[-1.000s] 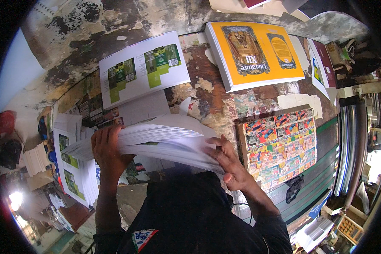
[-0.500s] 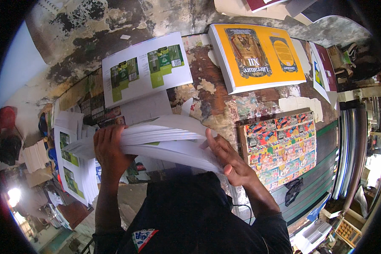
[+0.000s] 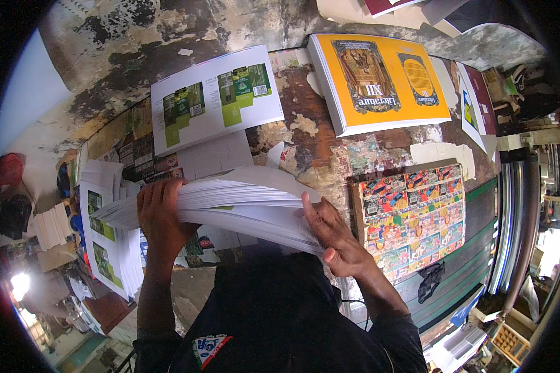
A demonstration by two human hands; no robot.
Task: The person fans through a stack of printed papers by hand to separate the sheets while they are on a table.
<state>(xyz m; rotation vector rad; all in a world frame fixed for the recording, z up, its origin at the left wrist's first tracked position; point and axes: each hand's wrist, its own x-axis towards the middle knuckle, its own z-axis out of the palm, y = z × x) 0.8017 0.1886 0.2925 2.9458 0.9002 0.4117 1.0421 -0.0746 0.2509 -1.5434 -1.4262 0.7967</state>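
The left hand (image 3: pixel 162 214) is clamped over the left end of a thick stack of white sheets (image 3: pixel 230 199), fingers curled over the top edge and pressing the bundle together, while the right hand (image 3: pixel 333 239) pinches the right end, thumb on top and fingers underneath, where the sheets fan apart and bend downward. The stack is held lifted above the near edge of the worn, paint-flaked table (image 3: pixel 305 133), close to the person's chest, and it sags in the middle with the sheets splayed out along the right side. Just left of it, at the table's left edge, another pile of printed sheets with green panels (image 3: pixel 102 242) lies partly under the held stack. Farther in, toward the far edge, a flat stack of white carton blanks printed in green (image 3: pixel 214 99) sits beside a thick pile of orange covers (image 3: pixel 379 81), and at the right side a board of many small colourful labels (image 3: pixel 410 217) lies flat. Judging from the loose fan at the right, the likeliest trouble is the lower sheets slipping out of the pinch and spilling over the near edge, since they are held only by finger pressure; the bend could also crease the paper, or the ends could go out of square.
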